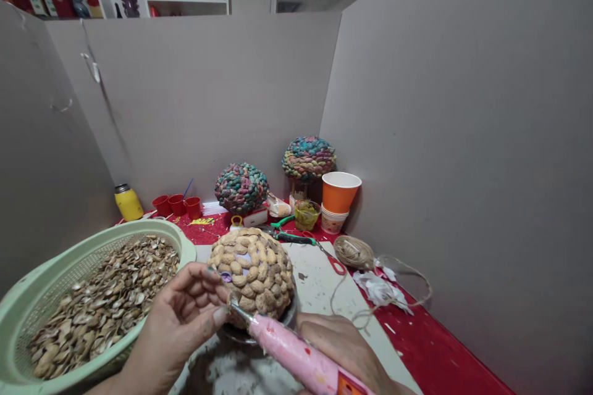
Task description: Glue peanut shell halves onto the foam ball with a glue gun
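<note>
A dome covered with glued peanut shells (252, 271) stands on a dark dish at the table's front. My right hand (345, 345) grips a pink glue gun (301, 358), its nozzle touching the dome's lower left side. My left hand (180, 321) hovers beside the dome with fingers curled and thumb near the nozzle; whether it pinches a shell I cannot make out. A pale green basket (28, 308) full of peanut shell halves (106, 302) sits just left of my left hand.
Two painted shell domes (241, 187) (309, 158) stand at the back. Stacked orange paper cups (340, 197), a twine ball (354, 252), red-handled scissors (324, 253), small red cups (177, 204) and a yellow bottle (128, 202) lie on the red cloth. Grey partition walls enclose three sides.
</note>
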A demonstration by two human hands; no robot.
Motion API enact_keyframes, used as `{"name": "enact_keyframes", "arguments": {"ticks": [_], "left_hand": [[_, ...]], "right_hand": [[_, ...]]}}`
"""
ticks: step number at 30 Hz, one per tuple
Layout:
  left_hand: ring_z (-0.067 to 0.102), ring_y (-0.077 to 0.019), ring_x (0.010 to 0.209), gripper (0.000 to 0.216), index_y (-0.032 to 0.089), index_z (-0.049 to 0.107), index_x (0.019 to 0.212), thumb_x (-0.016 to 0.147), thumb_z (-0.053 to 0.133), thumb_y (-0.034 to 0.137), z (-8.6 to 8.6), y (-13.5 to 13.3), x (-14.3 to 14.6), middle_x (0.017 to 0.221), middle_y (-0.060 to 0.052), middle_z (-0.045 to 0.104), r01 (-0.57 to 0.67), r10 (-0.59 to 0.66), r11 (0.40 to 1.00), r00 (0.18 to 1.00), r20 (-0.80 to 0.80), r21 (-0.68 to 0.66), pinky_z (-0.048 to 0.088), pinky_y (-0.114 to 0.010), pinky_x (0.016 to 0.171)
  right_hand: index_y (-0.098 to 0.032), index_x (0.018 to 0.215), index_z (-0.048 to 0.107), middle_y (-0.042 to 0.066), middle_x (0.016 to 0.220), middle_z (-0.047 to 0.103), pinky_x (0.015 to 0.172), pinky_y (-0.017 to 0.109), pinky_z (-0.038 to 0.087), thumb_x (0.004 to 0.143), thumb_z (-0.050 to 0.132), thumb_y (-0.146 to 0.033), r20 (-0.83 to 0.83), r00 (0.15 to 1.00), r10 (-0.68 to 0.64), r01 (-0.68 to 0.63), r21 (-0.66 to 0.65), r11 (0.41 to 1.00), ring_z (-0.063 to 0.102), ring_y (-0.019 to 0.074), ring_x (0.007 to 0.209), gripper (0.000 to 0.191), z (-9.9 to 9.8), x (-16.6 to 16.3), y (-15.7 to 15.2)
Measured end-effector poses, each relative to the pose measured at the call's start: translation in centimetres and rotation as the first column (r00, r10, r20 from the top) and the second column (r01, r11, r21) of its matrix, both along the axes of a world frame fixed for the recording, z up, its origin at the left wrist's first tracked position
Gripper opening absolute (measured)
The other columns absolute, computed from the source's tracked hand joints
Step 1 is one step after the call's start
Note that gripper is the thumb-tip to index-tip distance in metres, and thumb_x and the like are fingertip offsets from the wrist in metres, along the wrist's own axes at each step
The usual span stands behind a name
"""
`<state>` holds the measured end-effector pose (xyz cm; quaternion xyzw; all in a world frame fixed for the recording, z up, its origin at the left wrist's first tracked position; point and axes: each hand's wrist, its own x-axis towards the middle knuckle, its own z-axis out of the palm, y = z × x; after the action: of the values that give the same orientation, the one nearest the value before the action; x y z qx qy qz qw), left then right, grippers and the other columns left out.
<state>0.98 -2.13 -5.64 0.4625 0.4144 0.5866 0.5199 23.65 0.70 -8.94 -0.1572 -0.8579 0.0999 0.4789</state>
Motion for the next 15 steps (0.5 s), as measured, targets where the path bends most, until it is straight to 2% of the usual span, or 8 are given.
{"name": "enact_keyframes", "arguments": {"ticks": [8, 15], "left_hand": [[0.067, -0.0126, 0.076, 0.032, 0.020, 0.064, 0.089, 0.067, 0.087, 0.021, 0.16, -0.18, 0.01, 0.081, 0.001, 0.068, -0.029, 0.029, 1.000, 0.999, 0.027, -0.004, 0.055, -0.019, 0.072], [0.065, -0.0116, 0.080, 0.030, 0.022, 0.062, 0.093, 0.072, 0.084, 0.023, -0.14, -0.04, -0.33, 0.084, 0.001, 0.070, 0.024, -0.025, 1.000, 0.999, 0.031, 0.013, 0.054, -0.019, 0.074]], "right_hand": [[-0.021, 0.065, 0.028, -0.005, 0.058, 0.027, 0.042, 0.026, 0.020, 0.105, 0.035, -0.053, -0.018, 1.000, -0.010, 0.011, 0.036, 0.999, 0.028, 0.0100, 0.045, 0.051, -0.82, -0.09, 0.24], [-0.021, 0.066, 0.031, -0.005, 0.059, 0.027, 0.042, 0.025, 0.022, 0.104, 0.037, -0.054, -0.004, 1.000, -0.016, 0.016, 0.023, 1.000, 0.029, 0.0096, 0.045, 0.050, -0.40, -0.03, 0.17]]}}
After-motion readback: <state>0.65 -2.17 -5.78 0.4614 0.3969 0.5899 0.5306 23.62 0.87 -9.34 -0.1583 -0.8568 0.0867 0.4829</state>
